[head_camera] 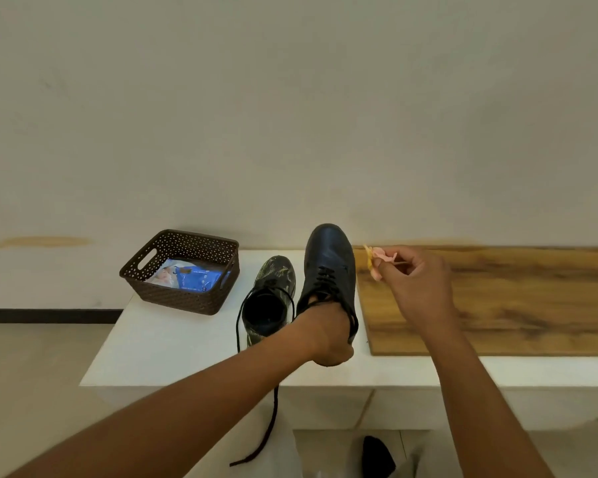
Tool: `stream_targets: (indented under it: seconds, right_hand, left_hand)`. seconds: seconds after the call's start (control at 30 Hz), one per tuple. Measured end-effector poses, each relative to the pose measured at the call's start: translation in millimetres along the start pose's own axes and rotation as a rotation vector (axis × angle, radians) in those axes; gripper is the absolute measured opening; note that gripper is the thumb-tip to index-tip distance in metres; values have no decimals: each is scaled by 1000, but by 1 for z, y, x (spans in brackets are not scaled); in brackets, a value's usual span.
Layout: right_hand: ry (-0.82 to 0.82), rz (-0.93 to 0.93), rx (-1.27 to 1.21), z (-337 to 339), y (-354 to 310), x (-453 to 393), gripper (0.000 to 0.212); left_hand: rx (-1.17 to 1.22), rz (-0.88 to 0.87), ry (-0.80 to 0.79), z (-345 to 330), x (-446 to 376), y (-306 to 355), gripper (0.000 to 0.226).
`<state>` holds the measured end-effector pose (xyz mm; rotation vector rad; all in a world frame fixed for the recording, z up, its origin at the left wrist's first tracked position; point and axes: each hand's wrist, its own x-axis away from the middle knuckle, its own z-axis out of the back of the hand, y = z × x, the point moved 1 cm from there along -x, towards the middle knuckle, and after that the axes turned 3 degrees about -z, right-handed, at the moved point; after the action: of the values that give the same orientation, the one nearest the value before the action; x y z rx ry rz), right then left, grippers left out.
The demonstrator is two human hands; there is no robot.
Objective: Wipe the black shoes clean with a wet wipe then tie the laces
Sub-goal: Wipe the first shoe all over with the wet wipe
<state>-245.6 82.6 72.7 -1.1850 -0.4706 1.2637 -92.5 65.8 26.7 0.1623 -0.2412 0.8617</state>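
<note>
My left hand [328, 336] grips the black shoe [330, 267] at its heel, toe pointing away from me. My right hand [416, 288], just to its right and nearer the toe, pinches a crumpled wipe [373, 258], ready to sweep along its length.

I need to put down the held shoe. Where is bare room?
Free: white tabletop in front of the basket, and the wooden board beyond the right hand. Crowded: around the other shoe, its lace trailing over the edge.
</note>
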Motion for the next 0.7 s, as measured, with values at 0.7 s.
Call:
stream_targets:
  seconds: [0.7]
  right_hand:
    - [-13, -182, -59, -62, 93, -67, 18]
  left_hand:
    - [177, 57, -146, -41, -119, -39, 43]
